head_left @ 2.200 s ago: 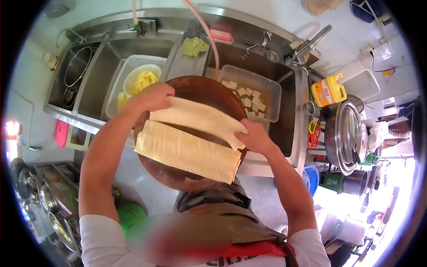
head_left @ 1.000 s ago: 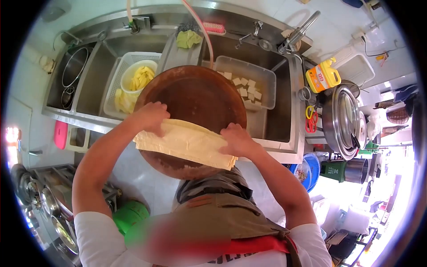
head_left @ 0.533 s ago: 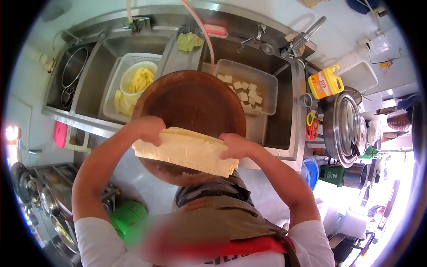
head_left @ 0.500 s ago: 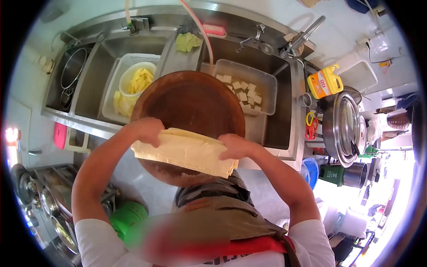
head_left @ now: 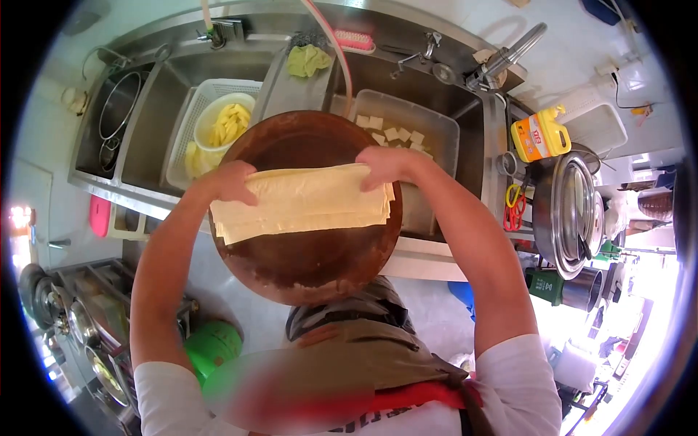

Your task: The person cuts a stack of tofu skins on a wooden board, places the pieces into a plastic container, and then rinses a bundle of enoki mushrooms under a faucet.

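A folded stack of pale yellow tofu skin sheets (head_left: 305,200) stretches across the round brown wooden chopping board (head_left: 305,269). My left hand (head_left: 234,182) grips its left end, thumb on top and the other fingers hidden beneath. At the upper right corner, my right hand (head_left: 382,166) pinches the stack in the same way. Layered edges show at the right end, and the sheets lie roughly level from side to side. The board's front rim is close to my apron (head_left: 349,349).
Beyond the board is a steel double sink (head_left: 153,174). Its left basin holds a white basket (head_left: 178,156) and a bowl of yellow pieces (head_left: 231,125); the right holds a clear tub (head_left: 443,156) of tofu cubes (head_left: 392,134). A yellow jug (head_left: 539,136) and steel pots (head_left: 563,211) stand right.
Both hands have moved the tofu skin sheets away from my body, toward the far half of the board. The stack's right end has risen, so it lies more level.
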A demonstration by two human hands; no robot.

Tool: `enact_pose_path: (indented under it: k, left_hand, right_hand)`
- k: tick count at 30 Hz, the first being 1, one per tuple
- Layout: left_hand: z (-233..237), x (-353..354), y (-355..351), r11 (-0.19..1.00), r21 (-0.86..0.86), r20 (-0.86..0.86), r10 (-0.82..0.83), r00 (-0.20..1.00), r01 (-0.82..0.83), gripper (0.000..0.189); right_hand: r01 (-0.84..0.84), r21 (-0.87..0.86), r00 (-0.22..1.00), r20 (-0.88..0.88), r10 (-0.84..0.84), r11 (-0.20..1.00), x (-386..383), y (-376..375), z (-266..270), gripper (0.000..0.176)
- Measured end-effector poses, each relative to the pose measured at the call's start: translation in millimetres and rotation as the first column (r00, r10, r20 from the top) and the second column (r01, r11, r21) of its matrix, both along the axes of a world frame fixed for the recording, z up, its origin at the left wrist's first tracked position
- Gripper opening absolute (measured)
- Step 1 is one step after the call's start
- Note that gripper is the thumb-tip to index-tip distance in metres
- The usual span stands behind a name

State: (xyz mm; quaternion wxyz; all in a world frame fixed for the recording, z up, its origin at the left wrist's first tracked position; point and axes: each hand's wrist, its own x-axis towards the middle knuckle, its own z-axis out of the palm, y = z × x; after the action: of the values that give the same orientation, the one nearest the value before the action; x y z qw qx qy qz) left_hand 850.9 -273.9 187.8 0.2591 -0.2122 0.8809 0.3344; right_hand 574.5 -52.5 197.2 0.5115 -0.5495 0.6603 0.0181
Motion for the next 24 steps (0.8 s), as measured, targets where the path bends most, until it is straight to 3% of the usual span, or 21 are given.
enact_pose_path:
  k: [2,5,7,8,9,10,11,12,13,14,16,17,18,19,20,21,23,24]
  left_hand:
    - [1.7,-1.2,4.3,0.984,-0.170,0.020,-0.058,0.998,0.061,0.062]
    - [22.6,13.1,10.6,0.963,-0.249,0.020,0.112,0.993,-0.104,0.084]
    - [-1.5,34.1,9.7,0.942,-0.289,-0.122,0.143,0.982,-0.173,0.099]
    - [-9.4,45.1,7.5,0.930,-0.306,-0.200,0.143,0.969,-0.201,0.106]
    - [-11.0,55.8,10.6,0.888,-0.414,-0.222,0.117,0.968,-0.202,0.110]
    - [-17.9,56.0,20.0,0.843,-0.500,-0.268,0.068,0.961,-0.199,0.114]
    - [-13.4,49.3,38.1,0.798,-0.561,-0.344,0.020,0.939,-0.222,0.111]
    - [-0.2,20.6,64.1,0.851,-0.440,-0.534,0.008,0.846,-0.285,0.105]
    - [1.0,-0.7,94.7,0.868,-0.424,-0.535,-0.009,0.845,-0.259,0.100]
    - [-21.0,-15.7,116.4,0.870,-0.474,-0.550,-0.171,0.817,-0.138,0.091]
    - [-0.1,-72.9,182.5,0.841,-0.540,-0.488,-0.340,0.804,0.028,0.084]
    - [1.7,-92.2,203.1,0.815,-0.573,-0.409,-0.373,0.833,0.083,0.083]
    - [-1.3,-106.7,217.1,0.786,-0.603,-0.318,-0.393,0.863,0.135,0.083]
    - [-9.4,-117.6,223.3,0.788,-0.597,-0.364,-0.436,0.823,0.153,0.081]
    - [-23.8,-127.5,222.6,0.789,-0.593,-0.399,-0.464,0.791,0.163,0.079]
    - [-35.0,-124.7,219.5,0.791,-0.592,-0.422,-0.468,0.776,0.155,0.077]
    - [-61.8,-117.1,219.2,0.838,-0.534,-0.395,-0.362,0.844,0.110,0.073]
    - [-47.9,-119.7,225.6,0.873,-0.482,-0.437,-0.316,0.842,0.078,0.072]
  right_hand:
    - [0.036,0.026,0.996,-0.080,-0.034,0.999,-0.9,-3.2,1.4,0.049]
    - [0.066,-0.179,0.949,-0.293,-0.117,0.982,6.9,17.2,16.5,0.050]
    - [0.168,-0.309,0.898,-0.343,-0.275,0.936,5.4,40.1,6.1,0.050]
    - [0.220,-0.379,0.858,-0.364,-0.363,0.899,3.4,54.3,4.7,0.050]
    - [0.342,-0.429,0.848,-0.243,-0.471,0.836,0.7,74.7,14.2,0.046]
    - [0.327,-0.654,0.787,-0.210,-0.580,0.682,-7.7,104.8,-10.5,0.043]
    - [0.392,-0.637,0.744,-0.205,-0.636,0.664,-24.4,132.9,-20.0,0.043]
    - [0.485,-0.633,0.668,-0.178,-0.723,0.604,-37.4,164.3,6.1,0.041]
    - [0.590,-0.696,0.509,-0.073,-0.858,0.409,-55.8,205.4,13.7,0.037]
    - [0.638,-0.744,0.360,0.059,-0.931,0.199,-76.3,248.1,15.0,0.034]
    - [0.458,-0.885,-0.016,-0.096,-0.995,0.078,-138.2,334.4,27.3,0.026]
    - [0.434,-0.898,-0.193,-0.022,-0.981,-0.065,-157.7,370.6,50.7,0.019]
    - [0.371,-0.928,-0.240,-0.058,-0.969,-0.036,-180.3,412.5,69.7,0.013]
    - [0.141,-0.970,-0.252,-0.228,-0.940,0.197,-216.4,473.0,58.7,0.012]
    - [0.156,-0.951,-0.333,-0.304,-0.893,0.265,-247.5,525.8,49.7,0.014]
    - [0.517,-0.685,-0.367,-0.719,-0.590,0.513,-275.8,581.2,49.0,0.020]
    - [0.629,-0.476,-0.134,-0.845,-0.518,0.615,-311.1,633.2,49.7,0.023]
    - [0.632,-0.428,-0.037,-0.849,-0.527,0.646,-330.1,649.0,43.6,0.024]
